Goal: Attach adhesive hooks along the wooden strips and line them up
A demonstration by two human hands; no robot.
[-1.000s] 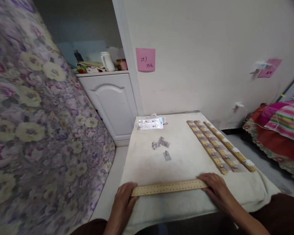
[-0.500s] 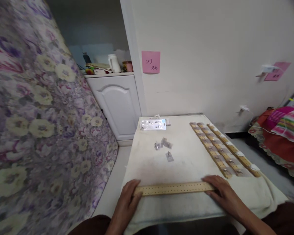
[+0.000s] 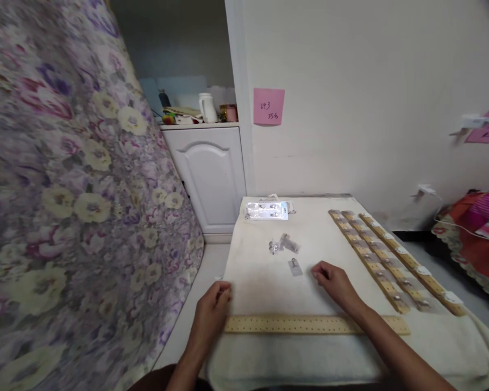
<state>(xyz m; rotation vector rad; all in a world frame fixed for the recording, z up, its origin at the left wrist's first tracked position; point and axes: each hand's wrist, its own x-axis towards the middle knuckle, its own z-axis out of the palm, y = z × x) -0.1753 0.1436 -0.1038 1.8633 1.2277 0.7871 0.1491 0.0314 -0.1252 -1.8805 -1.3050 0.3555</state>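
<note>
A long wooden strip (image 3: 291,325) with two rows of small holes lies across the near part of the cloth. My left hand (image 3: 212,308) is loosely curled just above the strip's left end, with nothing visible in it. Beyond the strip, my right hand (image 3: 334,281) has its fingers bunched, and nothing shows in them; its forearm passes over the strip. To the left of those fingertips lies a clear square pad with a metal hook (image 3: 295,266). Several more such hooks (image 3: 290,244) sit in a small cluster farther back.
Three wooden strips (image 3: 375,260) stand in line on the right, two bearing clear hooks and one bearing white pieces (image 3: 422,270). A clear hook package (image 3: 264,210) lies at the back left of the cloth-covered table (image 3: 261,282). A floral curtain (image 3: 106,228) hangs at left.
Both hands have let go of the wooden strip, which now lies flat. My right hand has moved forward and left toward the loose hook. The view has shifted slightly left.
</note>
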